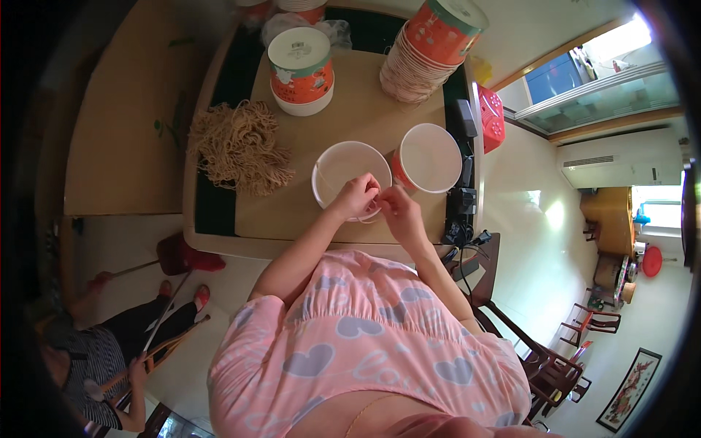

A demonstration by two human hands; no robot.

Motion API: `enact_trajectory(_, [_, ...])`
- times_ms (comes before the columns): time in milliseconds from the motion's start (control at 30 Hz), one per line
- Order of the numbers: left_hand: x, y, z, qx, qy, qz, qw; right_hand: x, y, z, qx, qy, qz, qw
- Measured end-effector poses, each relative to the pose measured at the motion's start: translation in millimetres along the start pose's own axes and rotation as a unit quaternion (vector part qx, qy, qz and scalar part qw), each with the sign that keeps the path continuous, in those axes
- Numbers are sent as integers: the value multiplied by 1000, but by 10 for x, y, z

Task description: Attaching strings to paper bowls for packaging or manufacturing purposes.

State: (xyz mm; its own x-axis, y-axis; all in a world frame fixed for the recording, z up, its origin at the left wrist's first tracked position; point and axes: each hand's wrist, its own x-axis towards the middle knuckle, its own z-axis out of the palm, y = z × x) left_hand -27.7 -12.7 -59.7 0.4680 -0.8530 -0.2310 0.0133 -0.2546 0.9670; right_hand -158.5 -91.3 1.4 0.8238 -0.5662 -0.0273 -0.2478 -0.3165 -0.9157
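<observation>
A white paper bucket point(328, 162) stands before me on the table, its mouth facing up. Inside it, a thin pale cord point(322, 174) hangs by the left wall. My left hand point(358, 194) reaches over the near rim, its fingers closed in a pinch; what they grip is hidden. Close beside it, my right hand point(400, 209) pinches what looks like a strand of cord at the rim's near right. The fingertips of both hands almost meet. To the right, touching or nearly touching, stands a second bucket point(431, 157), white inside and orange outside.
Left lies a heap of tan cords point(241, 146). Behind stand an upturned orange bucket stack point(301, 71) and another stack point(420, 55) wrapped with cords. Black adapters point(461, 201) line the table's right edge. A person point(109, 350) with a broom and dustpan is at the lower left.
</observation>
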Motion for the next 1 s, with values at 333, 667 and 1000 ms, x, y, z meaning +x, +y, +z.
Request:
enact_trajectory(333, [6, -9, -102, -207, -118, -204, 950, 390, -96, -214, -211, -118, -15, 970])
enact_trajectory(667, [-6, -184, 24, -113, -8, -84, 990, 262, 217, -48, -101, -62, 17, 993])
enact_trajectory(1000, [-3, -78, -34, -267, -97, -161, 945, 155, 358, 103, 31, 23, 24, 999])
